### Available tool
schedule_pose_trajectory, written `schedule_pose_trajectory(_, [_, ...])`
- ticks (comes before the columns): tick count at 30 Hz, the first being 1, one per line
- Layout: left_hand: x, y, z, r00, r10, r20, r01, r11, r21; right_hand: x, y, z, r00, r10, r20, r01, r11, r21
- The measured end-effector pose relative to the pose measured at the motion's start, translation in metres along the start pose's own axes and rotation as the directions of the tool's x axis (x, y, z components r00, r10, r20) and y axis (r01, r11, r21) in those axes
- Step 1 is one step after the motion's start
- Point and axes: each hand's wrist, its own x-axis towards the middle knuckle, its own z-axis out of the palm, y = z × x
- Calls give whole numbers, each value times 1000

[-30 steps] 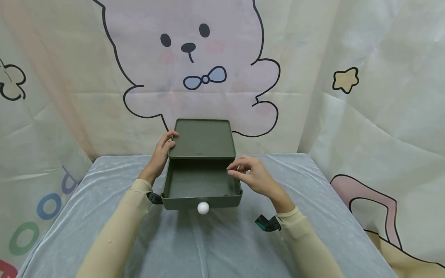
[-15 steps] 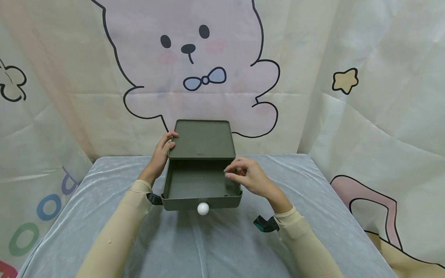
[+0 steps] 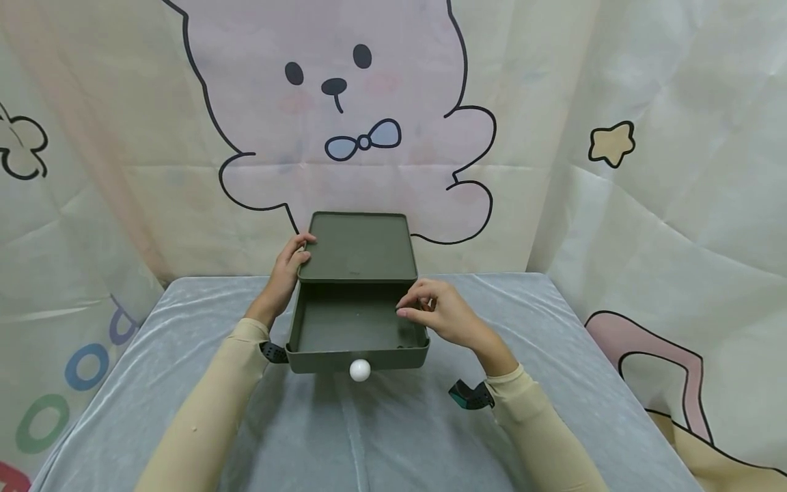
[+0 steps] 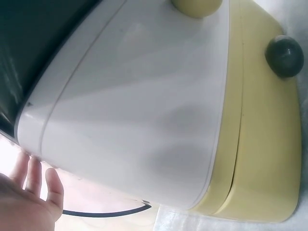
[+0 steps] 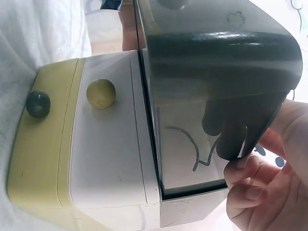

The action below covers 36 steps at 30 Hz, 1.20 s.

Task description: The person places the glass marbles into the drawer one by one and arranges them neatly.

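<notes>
A drawer cabinet with a dark green top [image 3: 361,246] stands on the table. Its green top drawer [image 3: 347,359], with a white knob [image 3: 359,370], is pulled out. My left hand [image 3: 285,273] rests against the cabinet's upper left side; in the left wrist view its fingers [image 4: 33,175] are fairly straight. Over the right part of the drawer, my right hand [image 3: 445,311] pinches a small dark object [image 3: 397,310] between thumb and forefinger; its kind is too small to tell. Another tiny dark thing [image 3: 402,346] lies near the drawer's front right corner.
Below the green drawer are a white drawer [image 5: 108,144] with a yellow knob [image 5: 101,94] and a yellow drawer [image 5: 36,163] with a dark green knob [image 5: 38,104]. A grey-blue cloth [image 3: 344,437] covers the table. Printed curtains [image 3: 541,68] hang behind and at the sides.
My right hand has shifted slightly left and down over the drawer, then stayed nearly still, with the small object pinched throughout. The left hand and the cabinet have not moved.
</notes>
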Motion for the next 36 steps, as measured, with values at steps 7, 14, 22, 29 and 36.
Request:
schedule_pose_trajectory(7, [0,-1,-1,1000,1,0,-1,1000,3,-1,-1,-1,1000,1,7,-1,1000,3])
schedule_pose_trajectory(14, [0,2,-1,1000,5,3,-5,1000,11,-2,0,-5,1000,-8,-4,8,1000,25])
schedule_pose_trajectory(22, [-1,2,1,1000,3,-1,-3,1000,10,-8,7,-17,998,0,-69,4,998,66])
schedule_pose_trajectory(29, [-2,1,1,1000,5,-3,-5,999,33,-21,16,-30,988,1,-155,13,996,92])
schedule_pose_trajectory(36, [-1,1,2,1000,8,-9,-8,1000,30,-32,30,-37,979,11,-202,10,995,102])
